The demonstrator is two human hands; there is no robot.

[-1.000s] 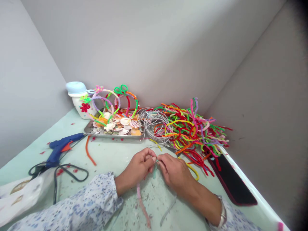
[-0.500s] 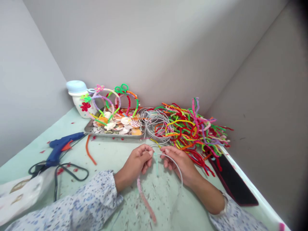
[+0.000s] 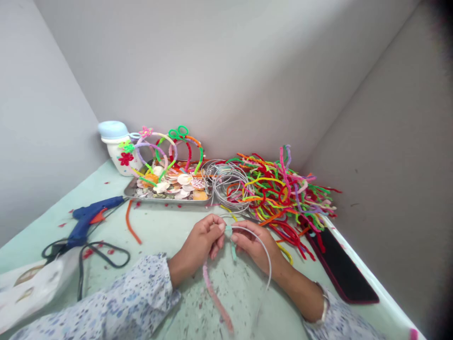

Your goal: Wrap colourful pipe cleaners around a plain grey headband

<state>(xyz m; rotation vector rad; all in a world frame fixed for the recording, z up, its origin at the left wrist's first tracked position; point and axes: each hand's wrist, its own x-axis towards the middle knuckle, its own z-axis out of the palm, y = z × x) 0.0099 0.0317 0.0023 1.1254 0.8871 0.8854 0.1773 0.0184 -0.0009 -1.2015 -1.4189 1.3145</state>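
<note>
My left hand (image 3: 203,238) is closed in a pinch on a thin grey-white wire (image 3: 262,243). Below its fingers hangs a fuzzy pink length (image 3: 217,300), which looks like pipe cleaner; its join with the wire is hidden by the hand. A mint-green pipe cleaner (image 3: 234,251) is bent around the wire just right of my left fingertips, its free end hanging down. With thumb and fingers my right hand (image 3: 256,245) pinches this pipe cleaner. Over the right hand, the wire arches and curves down toward the table's front.
A blue glue gun (image 3: 85,222) with a black cord lies left. Behind stand a metal tray (image 3: 170,201) of shells and several fuzzy headbands, a white bottle (image 3: 118,151), a wire coil (image 3: 231,186) and a pipe-cleaner heap (image 3: 283,189). A black flat object (image 3: 347,269) lies right.
My right hand has moved slightly left and closed on the mint-green pipe cleaner, whose hanging end has shifted right. My left hand keeps its place on the wire.
</note>
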